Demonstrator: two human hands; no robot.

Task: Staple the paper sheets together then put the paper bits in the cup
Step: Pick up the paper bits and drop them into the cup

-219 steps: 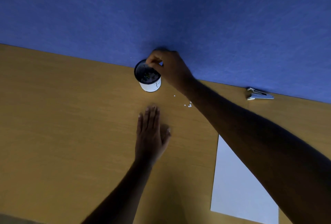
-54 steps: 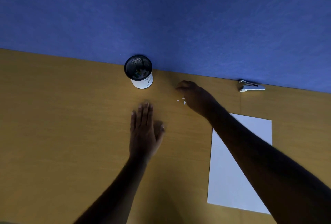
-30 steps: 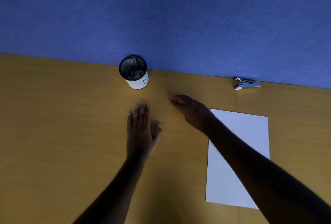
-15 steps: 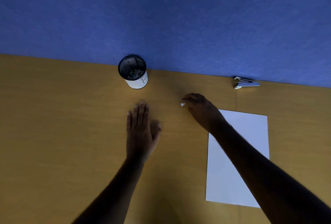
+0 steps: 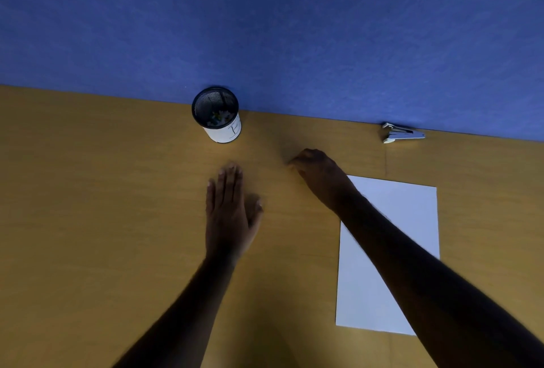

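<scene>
Where the blue wall (image 5: pixel 294 29) meets it, the wooden bench (image 5: pixel 88 220) ends in its far edge, which runs slightly downhill toward the right of the view. White paper sheets (image 5: pixel 412 220) lie flat on the right half of the bench, long sides running toward the near edge; whether a staple joins them cannot be told. Right forearm (image 5: pixel 412 273) crosses the sheets on a diagonal and hides their far left corner. Left forearm (image 5: pixel 191 308) comes up from the near edge toward mid-bench.

Left hand (image 5: pixel 228 214) rests palm down on bare wood near the middle of the bench, fingers (image 5: pixel 231 179) straight and pressed together, thumb set apart to the right. It holds nothing.

Right hand (image 5: pixel 319 175) sits just beyond the far left corner of the sheets, knuckles up, fingers curled down with the tips bunched against the wood at its left side. Whether a paper bit is pinched there cannot be told; the tips are in shadow and no loose bit shows on the wood around them.

Cup (image 5: pixel 217 114), black mesh with a white band round its lower part, stands upright against the far edge, left of both hands and well apart from them. Small pale and coloured paper bits (image 5: pixel 219 119) lie inside it.

Stapler (image 5: pixel 401 133), pale, lies against the far edge beyond the sheets, clear of them.
</scene>
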